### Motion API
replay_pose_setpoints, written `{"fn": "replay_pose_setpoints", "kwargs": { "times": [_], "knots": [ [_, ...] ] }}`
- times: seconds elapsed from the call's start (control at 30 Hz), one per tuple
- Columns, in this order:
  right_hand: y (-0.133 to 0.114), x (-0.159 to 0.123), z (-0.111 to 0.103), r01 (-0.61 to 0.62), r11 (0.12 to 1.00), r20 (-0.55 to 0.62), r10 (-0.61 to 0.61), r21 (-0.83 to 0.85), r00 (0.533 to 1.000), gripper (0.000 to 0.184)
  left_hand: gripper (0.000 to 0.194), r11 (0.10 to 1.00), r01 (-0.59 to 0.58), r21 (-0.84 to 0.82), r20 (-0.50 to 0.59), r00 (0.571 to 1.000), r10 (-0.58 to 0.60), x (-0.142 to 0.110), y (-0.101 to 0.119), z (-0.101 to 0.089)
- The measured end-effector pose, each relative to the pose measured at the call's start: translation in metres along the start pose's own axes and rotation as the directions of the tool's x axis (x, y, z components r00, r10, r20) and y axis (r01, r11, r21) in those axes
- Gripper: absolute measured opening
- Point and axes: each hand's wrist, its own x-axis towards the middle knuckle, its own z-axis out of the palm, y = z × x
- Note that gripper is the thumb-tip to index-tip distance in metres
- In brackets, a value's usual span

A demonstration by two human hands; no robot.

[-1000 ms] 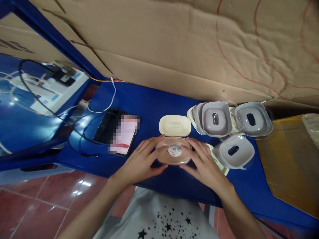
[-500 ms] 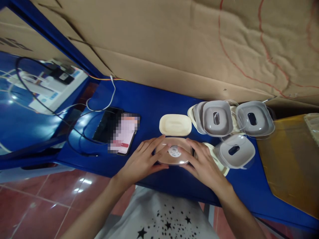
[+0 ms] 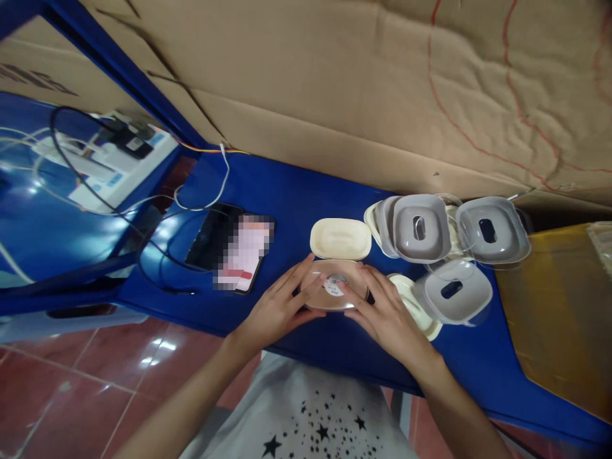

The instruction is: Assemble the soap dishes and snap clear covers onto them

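Note:
A tan rounded plastic soap dish (image 3: 344,299) with a clear, shiny cover lies in front of me, a round white sticker (image 3: 335,285) on its top. My left hand (image 3: 282,303) grips its left end, thumb at the near edge and fingers on the far side and top. From the right, my right hand (image 3: 382,306) holds the other end in the same way, its index finger at the sticker. Just beyond the dish sits a cream oval tray (image 3: 340,238). Close to my right hand, another cream piece (image 3: 415,309) lies partly under a grey dish (image 3: 458,292).
Grey dishes with oval slots (image 3: 421,223) (image 3: 495,229) and clear covers cluster at the right. Beyond them lies a yellow-brown taped package (image 3: 549,306). A phone (image 3: 246,255), cables and a power strip (image 3: 129,169) are on the left. Cardboard (image 3: 310,95) borders the blue table (image 3: 282,191).
Both hands keep their hold on the tan soap dish, with only slight finger shifts. The view has moved a little, so the surroundings appear slightly further right.

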Motion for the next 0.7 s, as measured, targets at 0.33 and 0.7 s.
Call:
{"fn": "replay_pose_setpoints", "kwargs": {
  "times": [0.33,0.7],
  "knots": [
    [-0.001,0.003,0.003,0.011,0.995,0.041,-0.015,0.097,0.999,0.085,0.070,0.992,0.122,-0.034,-0.005,0.993,-0.122,-0.009,0.008,-0.008],
    [0.010,0.009,0.003,-0.098,0.989,0.052,0.104,-0.115,0.993,0.074,0.058,0.777,0.523,0.351,-0.257,0.852,-0.457,-0.008,0.044,-0.005]
  ]
}}
